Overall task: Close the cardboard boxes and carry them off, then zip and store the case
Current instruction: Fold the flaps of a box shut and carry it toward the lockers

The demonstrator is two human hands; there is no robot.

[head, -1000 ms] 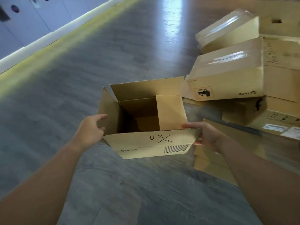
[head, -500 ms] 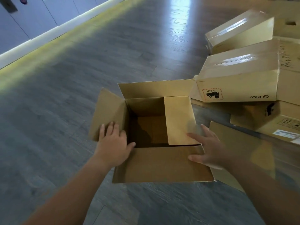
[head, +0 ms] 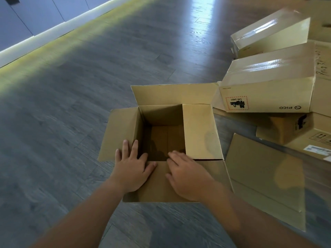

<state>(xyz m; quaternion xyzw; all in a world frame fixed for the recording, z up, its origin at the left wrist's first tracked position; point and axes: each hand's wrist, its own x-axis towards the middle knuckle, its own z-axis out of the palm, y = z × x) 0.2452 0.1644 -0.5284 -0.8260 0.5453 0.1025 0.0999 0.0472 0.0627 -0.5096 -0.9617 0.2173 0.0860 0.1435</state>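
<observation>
On the grey plank floor, just in front of the person, sits an open box, its inside dark and bare as far as I can see. Its far flap stands up, the left flap is splayed outward, and the right flap is folded in over the opening. The near flap lies folded out toward the person, and both hands are on it.

The left hand lies flat, palm down, at the near left corner of the opening; its fingers are straight and slightly spread, their tips reaching onto the left flap, the thumb pointing right along the fold. The right hand lies just beside it, palm down on the near flap, its fingers relaxed and reaching to the near edge of the opening. Neither hand grips anything; they only press on the cardboard. The two thumbs are near each other but apart.

To the right, touching the box's far right corner, a taped box lies tilted, with an upside-down PICO mark and a red-bordered UN 3481 label on its near face. Beyond it leans another sealed box, its tape shining. More boxes lie under and behind these. A flat cardboard sheet lies near right, just beside the open box.

Along the far left runs a pale skirting under blue-grey cabinet doors.
</observation>
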